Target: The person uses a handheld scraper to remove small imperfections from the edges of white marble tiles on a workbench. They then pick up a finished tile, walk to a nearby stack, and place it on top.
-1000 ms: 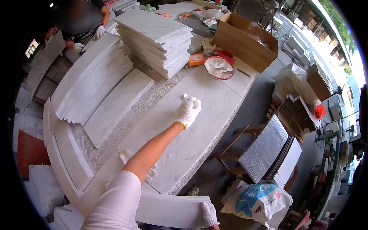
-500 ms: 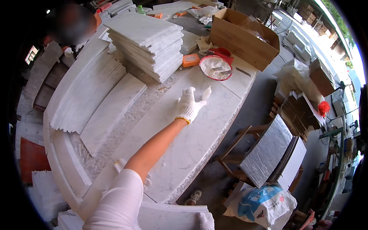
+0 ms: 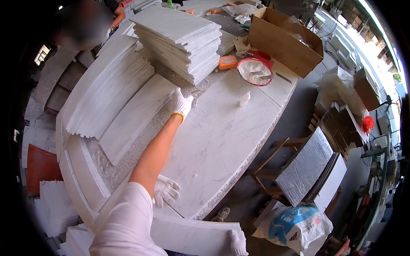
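Note:
My left hand (image 3: 181,105), in a white knit glove, reaches over the table to the far end of a pale marble strip (image 3: 136,119). Its thumb is spread away from the fingers, and I see nothing held. At the bottom edge, my right hand (image 3: 238,243), also gloved, grips the right end of another marble slab (image 3: 196,234). Much of that slab is hidden by my left sleeve. A loose white glove (image 3: 166,190) lies on the marble tabletop (image 3: 213,153), partly behind my left forearm. Farther right on it is a small white nozzle bottle (image 3: 244,99).
Stacked marble slabs (image 3: 177,45) and leaning strips (image 3: 111,85) occupy the left. A red-rimmed bowl (image 3: 255,71) of white paste with scrapers, an orange box (image 3: 227,62) and a cardboard carton (image 3: 284,45) stand at the back. A person (image 3: 115,15) is at the far left.
My left hand has moved left, away from the nozzle bottle, to the end of the marble strip. The loose glove shows more now. The whole view has shifted slightly.

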A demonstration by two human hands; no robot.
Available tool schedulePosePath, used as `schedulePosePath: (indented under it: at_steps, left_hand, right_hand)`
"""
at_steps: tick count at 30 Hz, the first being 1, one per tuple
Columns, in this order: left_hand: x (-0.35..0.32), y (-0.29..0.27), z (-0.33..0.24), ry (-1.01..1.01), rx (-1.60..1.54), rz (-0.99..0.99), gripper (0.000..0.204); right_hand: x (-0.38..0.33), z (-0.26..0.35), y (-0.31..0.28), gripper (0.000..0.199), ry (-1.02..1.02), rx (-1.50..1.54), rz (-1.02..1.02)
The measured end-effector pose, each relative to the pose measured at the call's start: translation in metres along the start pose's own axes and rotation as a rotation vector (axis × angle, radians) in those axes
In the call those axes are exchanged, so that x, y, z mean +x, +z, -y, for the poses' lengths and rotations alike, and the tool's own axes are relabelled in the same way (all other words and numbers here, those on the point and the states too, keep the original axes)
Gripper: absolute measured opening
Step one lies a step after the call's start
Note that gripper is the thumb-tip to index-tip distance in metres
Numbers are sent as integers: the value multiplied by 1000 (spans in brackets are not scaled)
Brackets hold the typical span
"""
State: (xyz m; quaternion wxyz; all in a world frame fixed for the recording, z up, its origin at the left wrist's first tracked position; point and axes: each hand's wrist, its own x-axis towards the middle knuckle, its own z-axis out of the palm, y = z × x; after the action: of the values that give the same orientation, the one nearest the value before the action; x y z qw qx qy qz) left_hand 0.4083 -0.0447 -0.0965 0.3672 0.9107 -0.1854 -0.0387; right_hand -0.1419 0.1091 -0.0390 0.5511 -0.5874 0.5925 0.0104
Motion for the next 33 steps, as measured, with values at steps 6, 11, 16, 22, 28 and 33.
schedulePosePath:
  at_steps: [6, 11, 16, 22, 28, 33]
  left_hand:
    - [-102, -138, 78, 48, 111, -37, 80]
    - [-220, -224, 96, 942, 423, 494, 63]
    - [-236, -222, 121, 1034, 507, 453, 50]
    - [-247, -93, 26, 599, 548, 184, 46]
    - [-335, -19, -85, 974, 271, 643, 32]
    - [-248, -48, -34, 594, 385, -12, 33]
  right_hand:
    - [-1, -8, 5, 40, 60, 140, 8]
    - [-2, -15, 6, 38, 78, 252, -4]
    - [1, -18, 1, 49, 2, 46, -5]
    - [6, -24, 1, 54, 91, 64, -16]
    - [5, -30, 3, 55, 41, 25, -13]
    - [0, -8, 0, 51, 122, 88, 7]
